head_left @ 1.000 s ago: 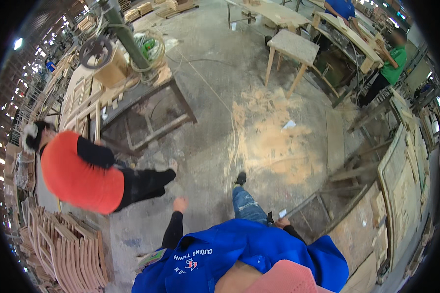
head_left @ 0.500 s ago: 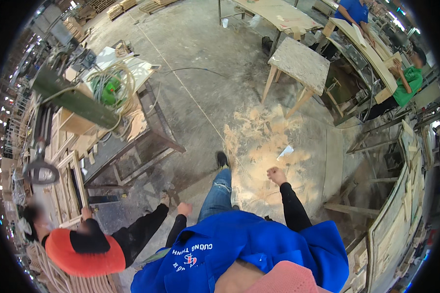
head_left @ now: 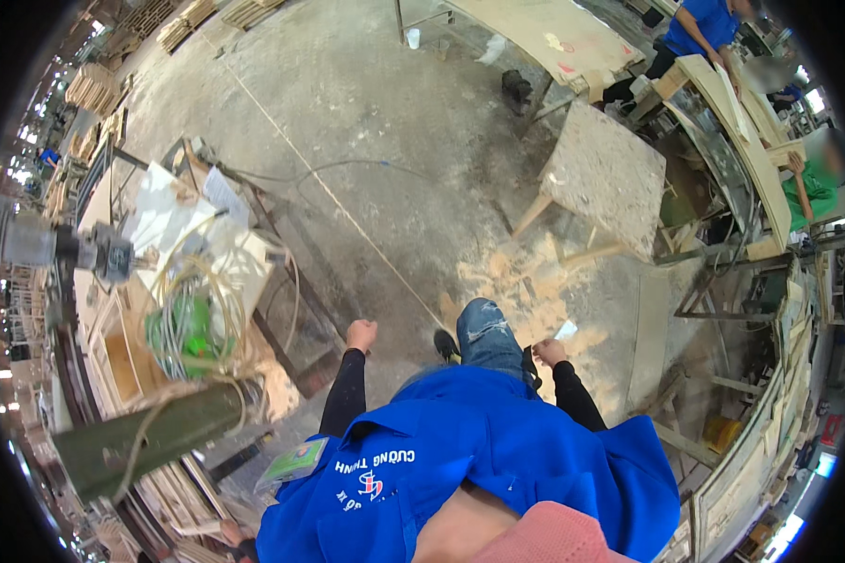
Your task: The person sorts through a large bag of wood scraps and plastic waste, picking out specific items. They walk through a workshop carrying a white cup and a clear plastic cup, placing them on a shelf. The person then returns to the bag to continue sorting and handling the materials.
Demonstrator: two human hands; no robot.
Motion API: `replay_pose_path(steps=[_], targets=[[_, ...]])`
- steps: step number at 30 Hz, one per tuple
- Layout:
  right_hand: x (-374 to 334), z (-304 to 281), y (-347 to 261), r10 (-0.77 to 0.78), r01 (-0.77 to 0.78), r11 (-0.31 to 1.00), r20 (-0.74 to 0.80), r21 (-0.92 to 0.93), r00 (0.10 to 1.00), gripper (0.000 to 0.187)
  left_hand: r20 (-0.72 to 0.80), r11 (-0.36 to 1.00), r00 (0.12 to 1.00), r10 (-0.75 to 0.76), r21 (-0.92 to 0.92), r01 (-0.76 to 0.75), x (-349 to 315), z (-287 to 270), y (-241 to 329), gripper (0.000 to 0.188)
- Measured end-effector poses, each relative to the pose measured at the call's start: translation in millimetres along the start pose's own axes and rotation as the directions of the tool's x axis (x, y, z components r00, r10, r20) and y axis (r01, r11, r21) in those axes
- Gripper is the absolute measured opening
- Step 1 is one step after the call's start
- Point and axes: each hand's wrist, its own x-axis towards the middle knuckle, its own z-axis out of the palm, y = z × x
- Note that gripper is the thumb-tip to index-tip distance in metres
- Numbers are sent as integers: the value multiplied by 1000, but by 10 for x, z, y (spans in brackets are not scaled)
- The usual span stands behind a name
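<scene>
My left hand (head_left: 361,335) hangs ahead of me with its fingers curled into a loose fist, and nothing shows in it. The right hand (head_left: 548,352) is held low by my right thigh, fingers curled, also with no object visible in it. Just beyond the right hand a small white sheet (head_left: 564,329) lies on the sawdust (head_left: 524,281) that covers that patch of floor. One jeans-clad leg is forward, and a dark shoe (head_left: 444,343) shows beside it.
At left stands a machine with a green beam (head_left: 150,436), a coiled hose (head_left: 192,328) and a bench. A worn stool-like table (head_left: 606,178) is ahead right. Co-workers in blue (head_left: 699,33) and green (head_left: 817,197) work at a bench. Wooden racks (head_left: 751,460) line the right.
I have walked forward; the machine at left is nearer and the orange-shirted co-worker has mostly left view. My left hand has swung forward, my right hand back toward my thigh.
</scene>
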Motion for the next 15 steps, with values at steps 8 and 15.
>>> replay_pose_path(steps=[8, 15], targets=[[1617, -378, -1868, -126, 125, 978, 5, -165, 992, 34, -10, 995, 998, 69, 69, -68, 1878, -487, 1203, 33], [3381, -1224, -4084, -348, 328, 904, -26, -275, 937, 34, 106, 922, 993, 49, 379, -86, 3004, -1264, 1959, 37]])
